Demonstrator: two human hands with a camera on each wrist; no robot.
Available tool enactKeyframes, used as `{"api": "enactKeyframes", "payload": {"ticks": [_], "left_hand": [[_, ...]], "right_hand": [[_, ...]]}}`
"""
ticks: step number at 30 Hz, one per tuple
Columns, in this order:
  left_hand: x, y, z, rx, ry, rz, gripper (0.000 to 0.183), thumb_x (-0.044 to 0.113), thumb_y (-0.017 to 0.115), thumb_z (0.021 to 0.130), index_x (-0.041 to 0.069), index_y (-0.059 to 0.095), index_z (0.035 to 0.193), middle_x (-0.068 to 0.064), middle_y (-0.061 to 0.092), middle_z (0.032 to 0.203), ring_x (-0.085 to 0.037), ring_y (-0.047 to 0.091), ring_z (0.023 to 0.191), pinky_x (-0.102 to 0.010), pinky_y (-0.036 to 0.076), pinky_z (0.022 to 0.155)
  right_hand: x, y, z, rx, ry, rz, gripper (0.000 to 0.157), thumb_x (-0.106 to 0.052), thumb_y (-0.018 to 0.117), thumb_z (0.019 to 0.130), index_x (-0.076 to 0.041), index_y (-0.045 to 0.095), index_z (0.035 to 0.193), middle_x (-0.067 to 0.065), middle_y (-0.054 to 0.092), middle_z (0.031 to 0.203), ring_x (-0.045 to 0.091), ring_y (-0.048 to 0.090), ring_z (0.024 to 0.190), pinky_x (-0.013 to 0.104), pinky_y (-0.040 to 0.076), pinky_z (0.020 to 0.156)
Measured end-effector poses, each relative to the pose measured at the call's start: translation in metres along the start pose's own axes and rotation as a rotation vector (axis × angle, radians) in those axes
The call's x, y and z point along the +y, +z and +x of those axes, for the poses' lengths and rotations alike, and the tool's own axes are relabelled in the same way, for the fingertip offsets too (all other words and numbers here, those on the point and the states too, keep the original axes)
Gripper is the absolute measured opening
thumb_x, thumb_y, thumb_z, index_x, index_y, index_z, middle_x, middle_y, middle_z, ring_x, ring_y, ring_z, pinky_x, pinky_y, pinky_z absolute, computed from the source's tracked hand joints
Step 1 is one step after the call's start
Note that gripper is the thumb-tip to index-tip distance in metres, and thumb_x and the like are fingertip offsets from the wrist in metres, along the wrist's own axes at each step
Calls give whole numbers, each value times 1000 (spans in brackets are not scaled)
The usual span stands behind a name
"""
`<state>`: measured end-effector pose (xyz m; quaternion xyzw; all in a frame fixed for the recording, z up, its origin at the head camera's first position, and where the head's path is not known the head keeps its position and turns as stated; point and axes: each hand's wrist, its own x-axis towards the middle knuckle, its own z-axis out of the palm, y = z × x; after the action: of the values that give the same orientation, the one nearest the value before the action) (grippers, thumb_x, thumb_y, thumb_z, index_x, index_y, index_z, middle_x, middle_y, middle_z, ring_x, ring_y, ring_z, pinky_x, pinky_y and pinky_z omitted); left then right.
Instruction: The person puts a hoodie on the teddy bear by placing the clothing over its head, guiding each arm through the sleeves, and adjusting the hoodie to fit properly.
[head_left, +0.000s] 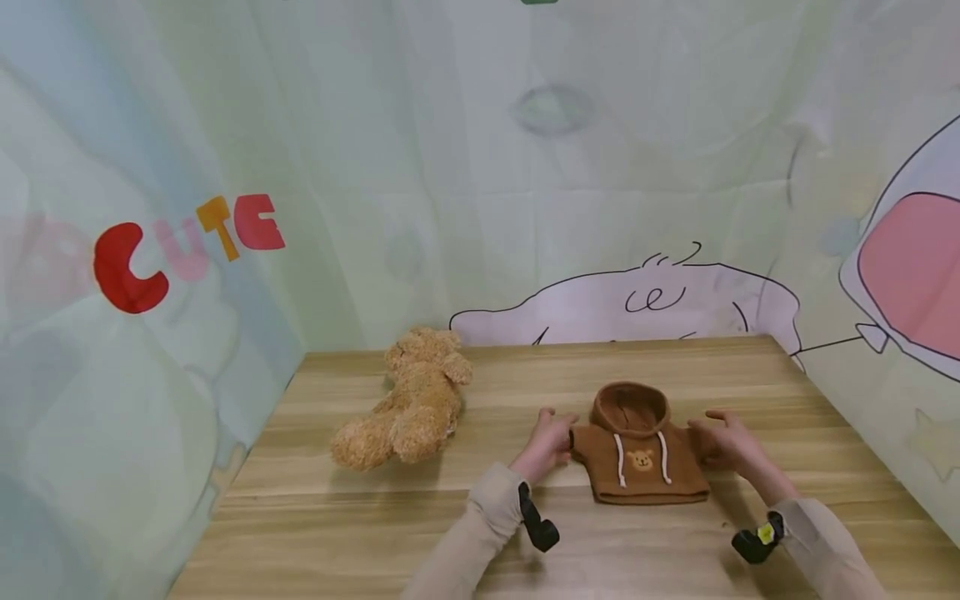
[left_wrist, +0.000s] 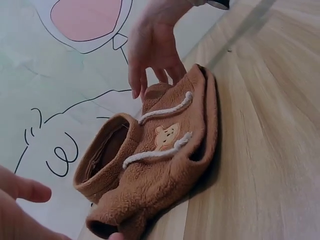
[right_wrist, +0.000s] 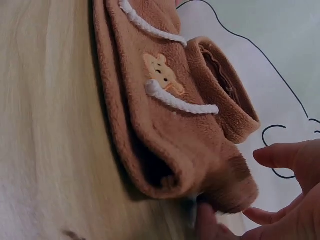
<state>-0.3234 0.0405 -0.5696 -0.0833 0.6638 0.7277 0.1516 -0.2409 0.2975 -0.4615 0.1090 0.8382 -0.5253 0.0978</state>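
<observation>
One doll-sized hoodie (head_left: pixel 645 442), brown, of napped, fleecy cloth; laid front upward on a wood-grain tabletop (head_left: pixel 525 383), right of centre in the head view, between two hands. A rounded hood (head_left: pixel 630 408) is set at the far end, its mouth spread and its darker interior, with a seam, exposed. The chest is hung with two white corded drawstrings (head_left: pixel 619 461), thickened at their ends; between them a pale tan bear-face emblem (head_left: pixel 641 461) is applied, marked with dark eyes and muzzle. The hem (head_left: pixel 652 497) is banded, its front and back layers parted, with a dark gap shown in the wrist views. Two short, wide sleeves are spread outward. By one sleeve (left_wrist: pixel 110 215) the left hand (head_left: pixel 550 442) is placed, digits loosely extended, one held off the cloth and one fingertip seen at the cuff. By the other sleeve (right_wrist: pixel 235 190) the right hand (head_left: pixel 731 443) is placed, digits parted, fingertips set at the sleeve end; how firmly it is pressed cannot be told. Also listed: one curly tan plush bear (head_left: pixel 423 400), laid on the tabletop beyond the left hand.
</observation>
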Motion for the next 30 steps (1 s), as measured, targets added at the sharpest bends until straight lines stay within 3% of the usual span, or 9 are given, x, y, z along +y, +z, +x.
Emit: {"api": "enactKeyframes", "payload": {"ticks": [2, 4, 7, 9, 15, 19, 22, 26, 30], "left_hand": [[-25, 4, 39, 12, -22, -18, 72, 36, 70, 72, 2, 32, 124, -7, 53, 80, -11, 50, 51, -23, 39, 41], [-46, 5, 69, -13, -7, -36, 50, 29, 74, 67, 1, 51, 102, 1, 54, 65, -7, 50, 46, -22, 41, 40], [-50, 9, 71, -16, 50, 60, 20, 17, 75, 66, 10, 57, 61, 7, 48, 48, -5, 46, 44, -24, 40, 42], [-53, 8, 63, -26, 162, 177, 28, 18, 77, 66, 16, 52, 52, 8, 46, 48, -5, 43, 42, -23, 37, 39], [-69, 8, 67, 67, 277, 695, 27, 30, 76, 68, 13, 55, 67, 1, 53, 65, -15, 48, 53, -30, 38, 43], [-80, 6, 91, -17, 278, 554, 19, 24, 73, 70, 15, 56, 69, 4, 51, 64, -10, 46, 50, -27, 37, 40], [-41, 3, 58, -106, 210, 370, 17, 27, 65, 79, 13, 58, 87, 0, 55, 77, -13, 53, 62, -31, 45, 48], [64, 5, -45, -133, 114, 218, 21, 20, 51, 90, 5, 48, 104, -11, 52, 101, -23, 54, 82, -45, 51, 61], [140, -1, -119, -153, 178, 117, 20, 10, 43, 92, 3, 42, 110, -15, 48, 107, -25, 52, 87, -49, 50, 59]], "right_hand": [[3, 1, 3, -38, 21, 60, 75, -27, 50, 88, 15, 9, 135, 26, 47, 104, 12, 50, 67, 26, 48, 58], [5, 2, 6, -88, 24, 123, 55, -26, 53, 87, 9, 36, 126, 7, 55, 81, 5, 46, 58, 21, 44, 55], [8, 3, 8, -178, 33, 234, 15, -23, 56, 87, -11, 64, 91, -15, 46, 59, -2, 38, 46, 16, 36, 49], [10, 4, 7, -208, 43, 281, 22, -22, 57, 86, -25, 61, 65, -18, 48, 53, -3, 41, 47, 14, 36, 48], [13, 11, 5, -209, 49, 315, 12, -21, 61, 83, -27, 63, 72, -12, 61, 63, 2, 57, 59, 20, 47, 56], [11, 11, 6, -211, 33, 300, 3, -25, 58, 84, -25, 59, 81, -13, 59, 74, 4, 57, 71, 25, 47, 67], [6, 7, 7, -283, -21, 356, 6, -27, 50, 90, -29, 56, 89, -16, 57, 85, 3, 56, 81, 28, 46, 74], [-11, 2, 2, -403, -91, 537, 22, -23, 38, 95, -34, 57, 92, -19, 57, 91, 1, 55, 86, 26, 46, 77], [-40, 2, -9, -507, -151, 756, 32, -17, 31, 97, -27, 60, 92, -15, 61, 90, 2, 58, 81, 20, 47, 69]]}}
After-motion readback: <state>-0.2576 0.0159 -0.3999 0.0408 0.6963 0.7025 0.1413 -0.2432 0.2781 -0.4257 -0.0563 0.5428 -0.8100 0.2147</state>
